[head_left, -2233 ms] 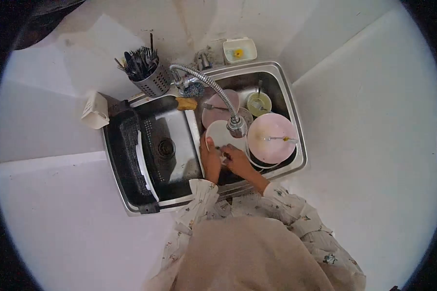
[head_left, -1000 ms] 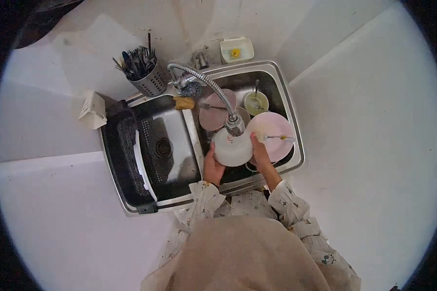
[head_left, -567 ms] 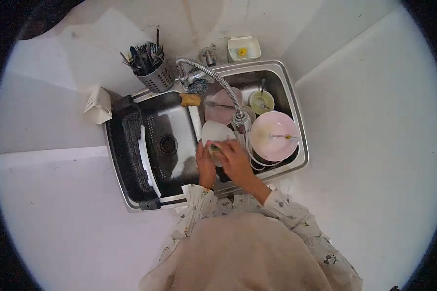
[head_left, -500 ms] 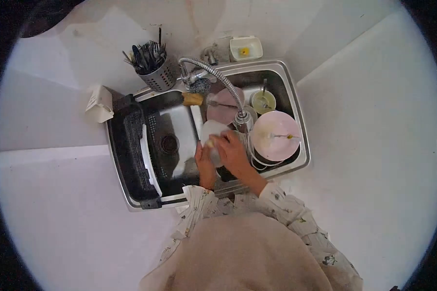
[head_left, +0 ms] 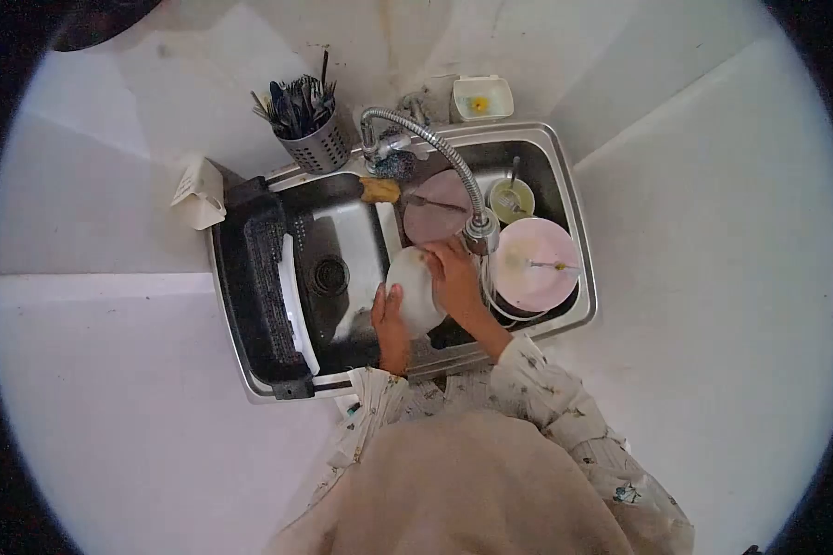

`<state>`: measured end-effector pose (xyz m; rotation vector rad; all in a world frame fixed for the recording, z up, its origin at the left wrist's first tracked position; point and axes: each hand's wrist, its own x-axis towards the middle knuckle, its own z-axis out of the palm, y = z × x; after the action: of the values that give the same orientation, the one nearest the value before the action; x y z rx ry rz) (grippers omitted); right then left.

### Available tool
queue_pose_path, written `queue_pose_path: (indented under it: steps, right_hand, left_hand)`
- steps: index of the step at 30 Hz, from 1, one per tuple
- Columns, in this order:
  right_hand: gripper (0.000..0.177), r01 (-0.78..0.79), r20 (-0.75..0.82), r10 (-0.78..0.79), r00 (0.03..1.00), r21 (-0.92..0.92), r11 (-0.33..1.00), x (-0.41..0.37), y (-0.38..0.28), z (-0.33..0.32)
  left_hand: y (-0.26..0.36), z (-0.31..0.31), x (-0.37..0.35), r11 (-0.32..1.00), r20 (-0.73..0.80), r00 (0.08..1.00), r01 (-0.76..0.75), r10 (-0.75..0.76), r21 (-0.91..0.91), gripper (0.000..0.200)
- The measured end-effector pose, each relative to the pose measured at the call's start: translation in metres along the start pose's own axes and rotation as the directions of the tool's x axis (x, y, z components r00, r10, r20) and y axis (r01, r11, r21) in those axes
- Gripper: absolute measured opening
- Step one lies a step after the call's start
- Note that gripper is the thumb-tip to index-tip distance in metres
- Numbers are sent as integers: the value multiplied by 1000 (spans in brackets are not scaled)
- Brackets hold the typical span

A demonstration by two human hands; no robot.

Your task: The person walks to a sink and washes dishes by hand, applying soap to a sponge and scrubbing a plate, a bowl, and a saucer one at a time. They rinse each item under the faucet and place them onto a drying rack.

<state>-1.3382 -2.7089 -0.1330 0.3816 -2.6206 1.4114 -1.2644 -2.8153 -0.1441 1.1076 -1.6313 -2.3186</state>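
While the white bowl point(head_left: 413, 289) hung tilted over the divider between the two basins of the steel sink point(head_left: 587, 294), both hands were on it. The left hand point(head_left: 391, 322) gripped its near edge, thumb laid against the pale outside. The right hand point(head_left: 454, 275) was curled over its far side, fingers bent against the bowl; whether they also pinched a cloth or sponge I cannot tell.

Just beyond the right hand's knuckles hung the spray head of the flexible faucet point(head_left: 480, 229), its coiled hose arching back to the sink's far edge. Past both hands, a mauve plate point(head_left: 433, 211) lay in the basin with a utensil across it. To the right of the right hand sat a pink plate point(head_left: 535, 265), stacked on other dishes, with a small utensil point(head_left: 553, 266) resting on it. Farther back on that side stood a green cup point(head_left: 511, 200) with cutlery in it.

To the left of the left hand, the other basin held a black drainer tray point(head_left: 263, 270) and the open drain point(head_left: 329, 275). A yellow sponge point(head_left: 379, 190) sat on the divider's far end. Well beyond the hands on the counter point(head_left: 713, 305) stood a perforated cutlery holder point(head_left: 322, 141) full of dark utensils and a small white dish point(head_left: 482, 97) with something yellow inside.
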Motion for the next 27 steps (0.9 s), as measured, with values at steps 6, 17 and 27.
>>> queue_pose_path:
  steps: [6, 17, 27]
  right_hand:
    - [28, 16, 39, -13, 999, -77, 997, 2, -4, -38]
    - [25, 168, 126, -147, 981, -182, 969, 81, 53, -79]
    - [27, 91, 184, -73, 980, -88, 992, 46, 29, -89]
  left_hand:
    - [1, 7, 9, 999, -10, 1000, 16, -17, -31, 70]
    - [-14, 19, 17, 989, 116, 992, 56, -40, -140, 76]
    - [-13, 37, 10, 987, 36, 994, 103, -99, -124, 71]
